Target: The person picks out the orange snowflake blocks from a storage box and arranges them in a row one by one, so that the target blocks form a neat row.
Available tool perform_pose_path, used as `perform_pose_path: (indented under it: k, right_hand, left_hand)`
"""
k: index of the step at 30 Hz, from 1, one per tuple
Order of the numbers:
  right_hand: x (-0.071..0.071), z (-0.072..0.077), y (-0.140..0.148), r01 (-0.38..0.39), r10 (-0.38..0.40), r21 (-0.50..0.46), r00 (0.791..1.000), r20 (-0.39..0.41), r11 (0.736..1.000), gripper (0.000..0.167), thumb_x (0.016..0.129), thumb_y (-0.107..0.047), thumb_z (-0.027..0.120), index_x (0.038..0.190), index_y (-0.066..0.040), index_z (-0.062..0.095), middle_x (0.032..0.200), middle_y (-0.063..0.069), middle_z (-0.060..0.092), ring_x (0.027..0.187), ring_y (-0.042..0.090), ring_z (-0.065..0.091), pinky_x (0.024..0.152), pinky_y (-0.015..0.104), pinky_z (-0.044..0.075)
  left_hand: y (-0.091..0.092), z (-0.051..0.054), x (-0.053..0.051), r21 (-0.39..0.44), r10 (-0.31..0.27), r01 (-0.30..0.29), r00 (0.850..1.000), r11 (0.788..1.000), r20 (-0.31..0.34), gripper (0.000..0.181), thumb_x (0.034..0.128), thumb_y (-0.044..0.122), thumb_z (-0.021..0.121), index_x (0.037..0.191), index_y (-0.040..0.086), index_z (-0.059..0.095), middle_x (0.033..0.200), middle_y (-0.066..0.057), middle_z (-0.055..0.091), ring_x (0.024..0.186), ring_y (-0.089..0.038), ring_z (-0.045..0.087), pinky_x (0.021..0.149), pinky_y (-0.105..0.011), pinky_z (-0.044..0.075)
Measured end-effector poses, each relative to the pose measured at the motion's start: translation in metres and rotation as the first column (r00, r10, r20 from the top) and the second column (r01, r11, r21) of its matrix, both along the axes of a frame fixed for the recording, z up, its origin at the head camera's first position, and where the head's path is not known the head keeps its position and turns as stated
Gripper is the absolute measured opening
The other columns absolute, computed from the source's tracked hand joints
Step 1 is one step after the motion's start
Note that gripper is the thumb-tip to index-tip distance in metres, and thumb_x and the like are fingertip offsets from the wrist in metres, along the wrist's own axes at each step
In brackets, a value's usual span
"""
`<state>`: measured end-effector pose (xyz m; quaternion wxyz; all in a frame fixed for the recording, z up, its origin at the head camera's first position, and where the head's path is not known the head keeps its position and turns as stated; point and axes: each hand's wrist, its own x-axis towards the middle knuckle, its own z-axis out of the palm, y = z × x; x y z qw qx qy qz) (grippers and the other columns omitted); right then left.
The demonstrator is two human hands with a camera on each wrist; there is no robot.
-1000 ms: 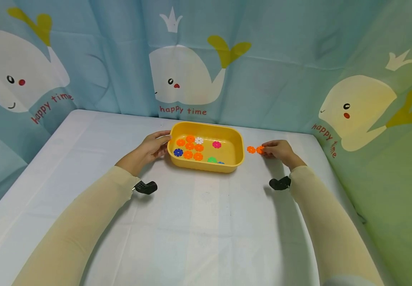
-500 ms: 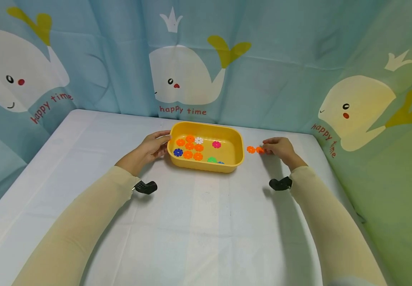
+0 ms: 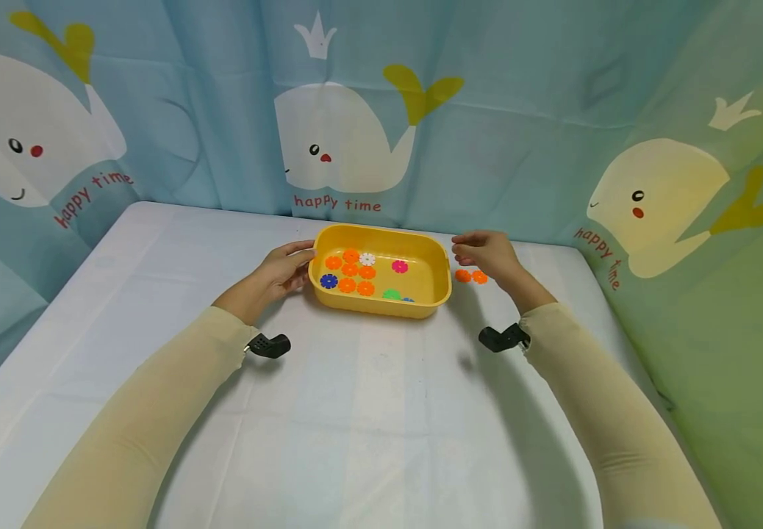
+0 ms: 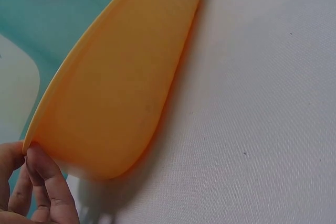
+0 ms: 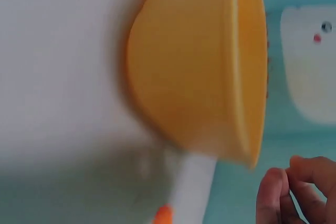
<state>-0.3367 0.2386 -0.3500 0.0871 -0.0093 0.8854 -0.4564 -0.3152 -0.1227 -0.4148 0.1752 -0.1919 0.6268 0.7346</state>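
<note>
My left hand [image 3: 274,275] pinches the left rim of a yellow plastic basin [image 3: 426,283]; in the left wrist view its thumb and finger lie on either side of the rim [image 4: 29,135]. Inside lie several orange snowflake discs [image 3: 350,270], a white disc [image 3: 367,259], a dark blue disc [image 3: 328,281], a pink disc [image 3: 400,267] and a green disc [image 3: 391,294]. My right hand [image 3: 492,257] hovers by the basin's right end, fingers loosely bent, with nothing visible between them. Below it two orange discs [image 3: 464,275] lie side by side on the table.
A white cloth covers the table [image 3: 355,411]. Behind it hangs a blue curtain [image 3: 520,147] with printed whales, turning green at the right. Each sleeve cuff carries a black wrist camera [image 3: 270,346].
My right hand has left the two orange discs, rising and moving left to the basin's right end. The discs stay on the table. My left hand and the basin stay put.
</note>
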Motion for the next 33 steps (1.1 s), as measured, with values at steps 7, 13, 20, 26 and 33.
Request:
perform_pose_path:
  k: [7,13,20,26,33]
  right_hand:
    - [0.005,0.006,-0.033,-0.141,0.141,-0.014,0.988,0.055,0.99,0.043,0.095,-0.022,0.066,0.13,0.003,0.06,0.127,0.022,0.063,0.1,0.024,0.069,0.094,0.038,0.054]
    - [0.006,0.004,-0.059,-0.218,0.218,-0.021,0.969,0.118,0.976,0.044,0.094,-0.023,0.067,0.13,0.002,0.06,0.127,0.02,0.062,0.096,0.025,0.069,0.1,0.045,0.049]
    - [0.003,-0.009,-0.086,-0.259,0.27,-0.087,0.95,0.155,0.962,0.044,0.093,-0.017,0.069,0.129,0.006,0.06,0.123,0.021,0.065,0.112,0.041,0.062,0.1,0.047,0.05]
    - [-0.003,-0.022,-0.102,-0.253,0.27,-0.115,0.947,0.174,0.961,0.037,0.092,-0.013,0.069,0.125,0.004,0.063,0.119,0.02,0.067,0.109,0.037,0.064,0.097,0.043,0.052]
    - [-0.001,-0.032,-0.115,-0.289,0.288,-0.018,0.94,0.185,0.957,0.031,0.092,-0.012,0.069,0.12,0.002,0.067,0.11,0.016,0.07,0.092,0.029,0.068,0.086,0.034,0.057]
  left_hand:
    - [-0.001,0.0,0.0,0.013,-0.002,0.002,1.0,1.0,0.004,0.042,0.0981,0.026,0.062,0.139,0.024,0.054,0.11,-0.002,0.058,0.065,-0.009,0.054,0.058,-0.015,0.05]
    - [-0.001,0.002,0.001,0.016,-0.002,0.002,1.0,1.0,0.008,0.043,0.098,0.025,0.062,0.14,0.024,0.054,0.113,-0.002,0.057,0.068,-0.009,0.055,0.063,-0.016,0.053]
    - [-0.002,0.002,0.002,0.019,-0.012,0.012,1.0,1.0,0.004,0.042,0.0987,0.026,0.061,0.14,0.024,0.053,0.112,-0.003,0.057,0.062,-0.009,0.052,0.056,-0.014,0.049]
    - [-0.002,0.002,0.001,0.027,-0.016,0.016,1.0,1.0,0.0,0.043,0.0991,0.025,0.06,0.141,0.023,0.052,0.109,-0.004,0.056,0.06,-0.008,0.052,0.055,-0.014,0.049]
    - [-0.001,0.003,0.001,0.021,-0.012,0.012,1.0,1.0,-0.001,0.043,0.0988,0.025,0.06,0.141,0.023,0.053,0.112,-0.003,0.057,0.065,-0.008,0.053,0.058,-0.015,0.051]
